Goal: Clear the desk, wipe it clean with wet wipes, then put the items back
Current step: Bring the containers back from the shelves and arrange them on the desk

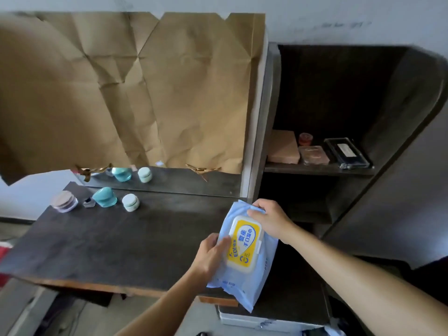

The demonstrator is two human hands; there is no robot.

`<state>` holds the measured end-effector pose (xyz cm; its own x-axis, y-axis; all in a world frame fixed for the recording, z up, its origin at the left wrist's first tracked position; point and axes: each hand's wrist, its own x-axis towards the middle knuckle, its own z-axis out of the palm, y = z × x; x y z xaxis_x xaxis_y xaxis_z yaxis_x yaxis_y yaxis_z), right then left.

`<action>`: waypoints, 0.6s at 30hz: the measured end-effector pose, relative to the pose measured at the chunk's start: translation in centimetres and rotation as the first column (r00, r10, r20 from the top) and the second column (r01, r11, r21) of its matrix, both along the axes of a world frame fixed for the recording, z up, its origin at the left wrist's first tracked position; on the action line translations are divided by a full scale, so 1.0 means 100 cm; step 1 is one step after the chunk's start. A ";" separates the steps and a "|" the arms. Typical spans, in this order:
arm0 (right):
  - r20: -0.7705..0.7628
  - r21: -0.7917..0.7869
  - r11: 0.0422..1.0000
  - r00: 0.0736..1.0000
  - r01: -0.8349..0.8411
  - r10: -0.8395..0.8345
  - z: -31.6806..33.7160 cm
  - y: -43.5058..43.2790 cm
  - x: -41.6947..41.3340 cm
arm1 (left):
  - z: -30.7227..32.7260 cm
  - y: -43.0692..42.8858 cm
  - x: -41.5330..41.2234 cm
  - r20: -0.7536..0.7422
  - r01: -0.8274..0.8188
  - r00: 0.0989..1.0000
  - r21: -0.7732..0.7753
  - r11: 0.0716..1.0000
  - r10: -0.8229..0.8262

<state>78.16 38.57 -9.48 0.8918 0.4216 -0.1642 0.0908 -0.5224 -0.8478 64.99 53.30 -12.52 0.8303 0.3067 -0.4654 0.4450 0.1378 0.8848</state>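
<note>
A light blue pack of wet wipes [257, 280] with a yellow and white lid is held above the right end of the dark desk [116, 241]. My left hand [211, 253] grips its left side, thumb on the lid. My right hand [269, 219] holds the pack's top edge. At the desk's back left stand a pink round jar [65, 201], a small dark faceted bottle [88, 202], a teal jar [104, 196] and a pale mint jar [131, 202].
A mirror [169, 180] behind the desk is mostly covered with creased brown paper [135, 93] and reflects the jars. To the right, a dark shelf unit [315, 169] holds a tan box, small pinkish containers and a black case. A white box [266, 322] sits below.
</note>
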 end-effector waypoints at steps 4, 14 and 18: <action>-0.061 -0.195 0.981 0.998 0.021 -0.034 -0.060 0.039 -0.002 | -0.039 0.030 -0.012 -0.126 0.009 0.992 0.041 0.999 -0.004; -0.054 -0.462 0.885 0.994 0.057 -0.092 -0.134 0.100 0.014 | -0.105 0.081 0.012 -0.397 0.419 0.877 0.357 0.835 -0.271; -0.025 -0.469 0.882 0.997 0.050 -0.070 -0.140 0.107 0.015 | -0.111 0.090 0.019 -0.472 0.547 0.817 0.447 0.708 -0.333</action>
